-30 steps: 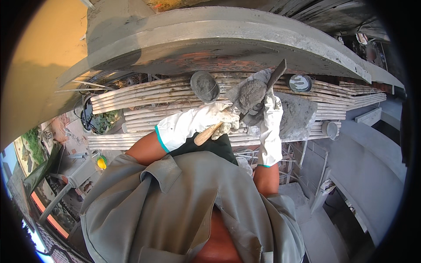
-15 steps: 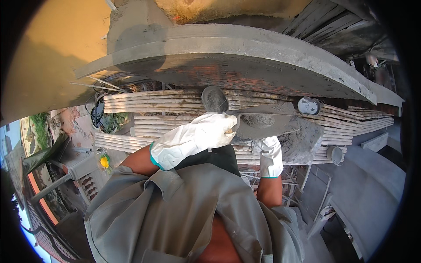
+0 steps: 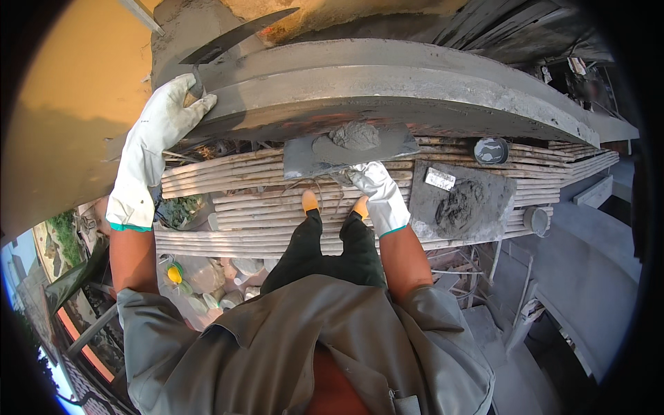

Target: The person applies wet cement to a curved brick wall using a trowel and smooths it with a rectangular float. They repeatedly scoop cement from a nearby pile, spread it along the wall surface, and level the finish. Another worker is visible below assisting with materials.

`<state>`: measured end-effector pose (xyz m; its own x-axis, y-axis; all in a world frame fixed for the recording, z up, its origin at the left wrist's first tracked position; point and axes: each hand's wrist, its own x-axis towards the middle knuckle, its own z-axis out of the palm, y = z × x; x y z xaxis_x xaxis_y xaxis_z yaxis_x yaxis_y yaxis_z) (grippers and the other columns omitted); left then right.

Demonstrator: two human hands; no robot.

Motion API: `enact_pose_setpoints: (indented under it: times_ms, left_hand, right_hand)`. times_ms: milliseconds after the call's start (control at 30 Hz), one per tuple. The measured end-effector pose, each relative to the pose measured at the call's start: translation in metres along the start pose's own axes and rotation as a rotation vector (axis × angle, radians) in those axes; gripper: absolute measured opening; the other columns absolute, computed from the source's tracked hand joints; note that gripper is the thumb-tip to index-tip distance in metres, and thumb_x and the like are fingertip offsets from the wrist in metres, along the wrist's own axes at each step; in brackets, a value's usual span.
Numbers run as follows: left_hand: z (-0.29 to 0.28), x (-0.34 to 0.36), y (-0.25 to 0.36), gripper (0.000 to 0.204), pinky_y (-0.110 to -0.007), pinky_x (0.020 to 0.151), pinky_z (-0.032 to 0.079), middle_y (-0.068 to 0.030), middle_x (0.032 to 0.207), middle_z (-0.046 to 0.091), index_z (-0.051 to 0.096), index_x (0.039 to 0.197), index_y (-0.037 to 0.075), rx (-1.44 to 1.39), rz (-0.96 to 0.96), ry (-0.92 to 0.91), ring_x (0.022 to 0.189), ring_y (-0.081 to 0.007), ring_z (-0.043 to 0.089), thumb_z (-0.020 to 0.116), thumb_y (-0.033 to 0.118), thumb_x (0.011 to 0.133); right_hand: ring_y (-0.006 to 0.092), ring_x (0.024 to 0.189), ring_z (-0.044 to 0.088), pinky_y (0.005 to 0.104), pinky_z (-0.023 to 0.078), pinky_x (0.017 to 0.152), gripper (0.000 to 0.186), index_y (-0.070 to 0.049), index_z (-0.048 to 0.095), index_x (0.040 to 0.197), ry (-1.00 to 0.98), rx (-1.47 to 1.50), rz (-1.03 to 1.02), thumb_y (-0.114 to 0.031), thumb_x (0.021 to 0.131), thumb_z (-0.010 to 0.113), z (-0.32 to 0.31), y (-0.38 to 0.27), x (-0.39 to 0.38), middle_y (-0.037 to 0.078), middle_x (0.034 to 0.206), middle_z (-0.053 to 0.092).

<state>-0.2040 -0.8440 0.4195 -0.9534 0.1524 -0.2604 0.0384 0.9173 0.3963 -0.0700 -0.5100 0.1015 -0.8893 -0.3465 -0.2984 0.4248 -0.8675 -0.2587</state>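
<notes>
My left hand [image 3: 160, 114], in a white glove with a green cuff, grips the handle of a trowel [image 3: 232, 38]. The trowel's long dark blade lies at the grey plastered wall above the left end of a curved concrete ledge [image 3: 387, 79]. My right hand [image 3: 377, 181], gloved the same way, is closed under a mortar hawk [image 3: 304, 163] and holds it up below the ledge. On top of the hawk sits a heap of wet grey mortar [image 3: 356, 136]. The hawk hides the fingers of my right hand in part.
I stand on a bamboo pole platform [image 3: 263, 202] with gaps. A mortar board [image 3: 498, 190] with mortar and a white block [image 3: 440, 178] lies to my right. A bucket [image 3: 490, 151] and a smaller pot [image 3: 536, 220] stand near it. Rubble [image 3: 200, 277] shows below.
My left hand has swung with the trowel from the hawk up and left to the wall. My right hand has shifted the hawk left and forward, uncovering the mortar board.
</notes>
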Motion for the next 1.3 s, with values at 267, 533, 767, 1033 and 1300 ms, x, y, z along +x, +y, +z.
enact_pose_setpoints:
  times_ms: [267, 533, 767, 1033, 1300]
  left_hand:
    - [0.004, 0.022, -0.019, 0.037, -0.039, 0.082, 0.053, -0.0194, 0.092, 0.071, 0.066, 0.112, -0.002, -0.08, 0.033, -0.161, 0.084, -0.0288, 0.066, 0.078, 0.027, 0.091]
    - [0.018, 0.034, -0.04, 0.044, -0.035, 0.083, 0.054, -0.0127, 0.096, 0.071, 0.065, 0.121, -0.002, -0.086, 0.044, -0.163, 0.088, -0.0255, 0.068, 0.078, 0.028, 0.092]
    - [0.042, 0.06, -0.063, 0.051, -0.031, 0.084, 0.056, -0.0162, 0.1, 0.072, 0.059, 0.133, -0.002, -0.197, 0.257, -0.096, 0.095, -0.0218, 0.07, 0.077, 0.025, 0.094]
    - [0.001, 0.046, -0.02, 0.037, -0.033, 0.043, 0.041, -0.0044, 0.066, 0.056, 0.058, 0.1, 0.002, -0.124, 0.042, -0.363, 0.053, -0.0136, 0.05, 0.079, 0.031, 0.092]
    - [-0.002, 0.044, -0.018, 0.042, -0.032, 0.044, 0.042, -0.0053, 0.068, 0.057, 0.06, 0.109, -0.001, -0.181, -0.024, -0.38, 0.054, -0.0121, 0.051, 0.082, 0.029, 0.09]
  right_hand:
    - [0.0195, 0.098, 0.068, 0.0308, 0.056, 0.086, 0.032, -0.002, 0.057, 0.127, 0.015, -0.912, -0.255, 0.002, 0.096, 0.064, 0.009, -0.006, 0.023, 0.01, 0.109, 0.069]
    - [0.0253, 0.101, 0.068, 0.0349, 0.056, 0.083, 0.041, -0.005, 0.051, 0.136, -0.187, -0.586, -0.179, -0.014, 0.098, 0.064, 0.031, -0.023, -0.004, 0.015, 0.119, 0.069]
    - [0.026, 0.105, 0.069, 0.0394, 0.053, 0.097, 0.044, -0.007, 0.058, 0.134, 0.046, -0.363, -0.142, -0.003, 0.091, 0.064, 0.076, -0.027, -0.056, 0.01, 0.117, 0.072]
    - [0.0271, 0.115, 0.065, 0.0369, 0.056, 0.096, 0.037, -0.002, 0.056, 0.134, -0.006, -1.029, -0.082, 0.0, 0.097, 0.061, 0.023, 0.079, -0.01, 0.013, 0.131, 0.064]
    - [0.0258, 0.109, 0.069, 0.0364, 0.059, 0.092, 0.041, -0.005, 0.053, 0.137, 0.293, -0.102, 0.231, 0.001, 0.098, 0.062, 0.058, 0.136, 0.096, 0.012, 0.123, 0.068]
